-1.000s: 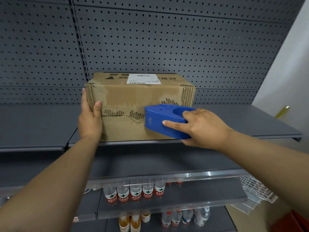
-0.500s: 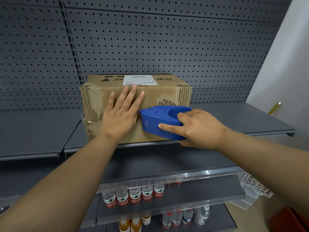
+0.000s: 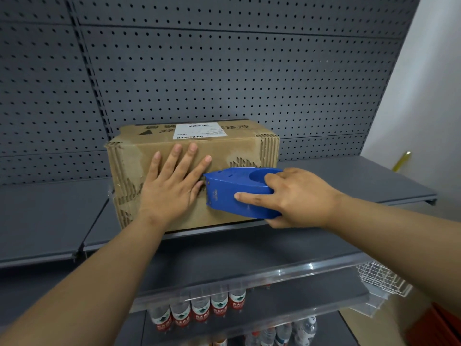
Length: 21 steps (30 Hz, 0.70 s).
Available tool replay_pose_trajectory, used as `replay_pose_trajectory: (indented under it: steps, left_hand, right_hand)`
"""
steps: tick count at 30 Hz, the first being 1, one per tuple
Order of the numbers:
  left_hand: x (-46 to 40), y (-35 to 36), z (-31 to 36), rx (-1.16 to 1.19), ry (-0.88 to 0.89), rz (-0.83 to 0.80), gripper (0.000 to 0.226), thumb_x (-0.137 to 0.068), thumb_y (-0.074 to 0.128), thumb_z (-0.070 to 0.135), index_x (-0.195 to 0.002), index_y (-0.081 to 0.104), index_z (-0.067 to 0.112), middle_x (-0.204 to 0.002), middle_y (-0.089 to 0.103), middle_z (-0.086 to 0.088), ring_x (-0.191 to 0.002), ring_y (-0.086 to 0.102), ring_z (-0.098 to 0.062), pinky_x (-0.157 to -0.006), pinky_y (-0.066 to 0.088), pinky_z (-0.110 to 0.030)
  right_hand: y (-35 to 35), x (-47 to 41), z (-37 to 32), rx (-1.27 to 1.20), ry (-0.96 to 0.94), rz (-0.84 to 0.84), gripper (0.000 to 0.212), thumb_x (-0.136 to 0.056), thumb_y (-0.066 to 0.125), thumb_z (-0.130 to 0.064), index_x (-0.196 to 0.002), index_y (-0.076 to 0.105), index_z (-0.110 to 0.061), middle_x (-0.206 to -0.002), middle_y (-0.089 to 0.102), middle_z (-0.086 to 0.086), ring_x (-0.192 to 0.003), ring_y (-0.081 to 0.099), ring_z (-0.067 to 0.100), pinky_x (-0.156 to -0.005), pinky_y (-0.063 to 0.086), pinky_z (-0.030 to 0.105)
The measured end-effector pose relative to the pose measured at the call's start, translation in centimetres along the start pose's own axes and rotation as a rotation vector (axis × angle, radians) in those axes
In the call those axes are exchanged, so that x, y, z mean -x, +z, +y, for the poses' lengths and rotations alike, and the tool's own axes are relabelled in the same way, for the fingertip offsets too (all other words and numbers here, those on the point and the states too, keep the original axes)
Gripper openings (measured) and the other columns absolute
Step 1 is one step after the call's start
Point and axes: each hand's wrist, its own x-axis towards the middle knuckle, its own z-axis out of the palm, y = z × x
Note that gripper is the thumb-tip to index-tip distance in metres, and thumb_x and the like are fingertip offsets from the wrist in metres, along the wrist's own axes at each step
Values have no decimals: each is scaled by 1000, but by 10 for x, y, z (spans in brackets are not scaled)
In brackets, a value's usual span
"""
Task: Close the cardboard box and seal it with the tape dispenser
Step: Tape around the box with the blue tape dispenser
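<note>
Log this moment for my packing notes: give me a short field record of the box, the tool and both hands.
box: cardboard box on grey shelf, flaps shut, label on top
tool: blue tape dispenser, its front end at the box's front face
left hand: flat on the front face, fingers spread
right hand: grips the dispenser
below: bottled drinks

Box front seam hidden behind left hand; label print illegible.
</note>
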Motion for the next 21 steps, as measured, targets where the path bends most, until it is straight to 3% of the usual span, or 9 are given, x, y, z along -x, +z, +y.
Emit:
replay_pose_trajectory:
  steps: [11,21]
  left_hand:
    - [1,2,0,-5,8,-18,52,-97,27,42,-148,22,30,-158,0,0,-145,-2,-22,-115,-1,-44]
    - [-2,0,-2,-3,13,-65,53,-97,23,42,-148,18,30,-158,-2,0,-145,-3,-22,-115,-2,-44]
  right_hand:
    - [2,10,18,-73,-75,51,70,-53,81,-34,-121,63,-28,-62,50,7,-46,49,23,-52,45,26]
    - [4,16,32,-105,-128,71,80,-57,80,-37,-127,41,-32,-65,49,6,-48,50,23,-51,47,28]
